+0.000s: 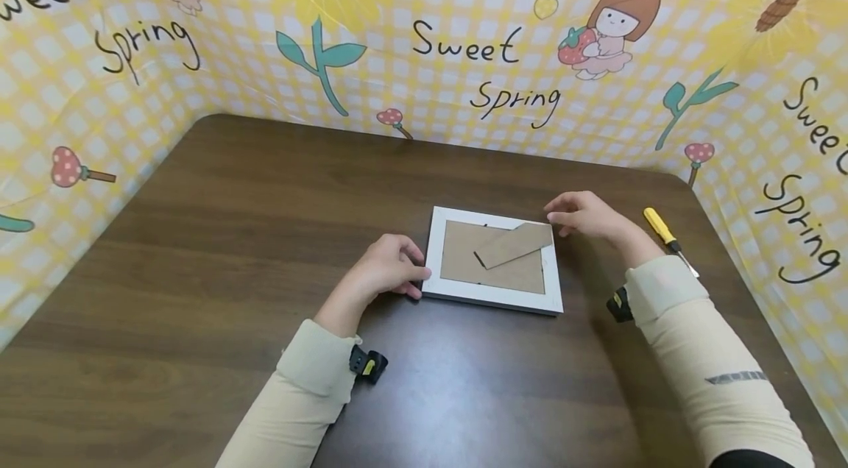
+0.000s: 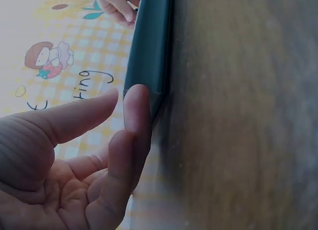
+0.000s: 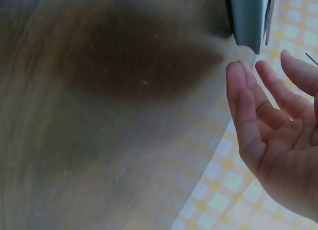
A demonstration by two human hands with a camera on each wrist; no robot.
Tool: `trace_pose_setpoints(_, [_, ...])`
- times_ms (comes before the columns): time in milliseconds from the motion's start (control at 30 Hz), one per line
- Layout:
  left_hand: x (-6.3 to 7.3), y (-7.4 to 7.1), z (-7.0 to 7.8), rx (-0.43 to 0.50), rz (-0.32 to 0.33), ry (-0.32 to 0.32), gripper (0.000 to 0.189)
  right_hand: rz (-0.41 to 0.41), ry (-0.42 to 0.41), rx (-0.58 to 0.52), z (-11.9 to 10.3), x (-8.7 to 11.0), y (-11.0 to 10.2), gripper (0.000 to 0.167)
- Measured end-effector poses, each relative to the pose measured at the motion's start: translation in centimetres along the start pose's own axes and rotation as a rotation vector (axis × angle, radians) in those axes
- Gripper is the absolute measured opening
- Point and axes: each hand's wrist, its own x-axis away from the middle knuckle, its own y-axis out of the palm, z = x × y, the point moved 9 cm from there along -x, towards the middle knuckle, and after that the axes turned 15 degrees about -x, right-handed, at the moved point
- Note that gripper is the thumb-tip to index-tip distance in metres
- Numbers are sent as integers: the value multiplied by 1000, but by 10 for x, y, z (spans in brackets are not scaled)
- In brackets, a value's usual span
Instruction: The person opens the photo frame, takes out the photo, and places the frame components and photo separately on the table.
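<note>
A picture frame (image 1: 492, 260) lies back side up on the table, with a white border around a brown backing board (image 1: 457, 251). On the board a brown stand leg (image 1: 517, 243) slants to the upper right, its end overlapping the border. My left hand (image 1: 387, 266) is at the frame's left edge; in the left wrist view its index fingertip (image 2: 135, 98) meets the dark side of the frame, the thumb just above. By the upper right corner is my right hand (image 1: 583, 214), fingers loosely bent; the right wrist view shows a small gap between fingertips and frame.
A screwdriver (image 1: 662, 231) with a yellow and black handle lies right of my right hand, near the table's right edge. Behind the brown wooden table (image 1: 265, 196) hangs a yellow checked cloth (image 1: 450, 4) with printed flowers and lettering, which also runs along both sides.
</note>
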Motion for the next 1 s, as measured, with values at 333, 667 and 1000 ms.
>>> trace_pose_setpoints(333, [-7, 4, 2, -32, -15, 11, 26, 4, 15, 16, -2, -2, 9, 22])
trace_pose_setpoints(667, [-10, 2, 5, -43, -11, 32, 26, 0, 44, 0, 2, 1, 10, 22])
trace_pose_setpoints(1000, [-15, -2, 4, -21, -42, 63, 25, -4, 57, -42, 8, 4, 12, 22])
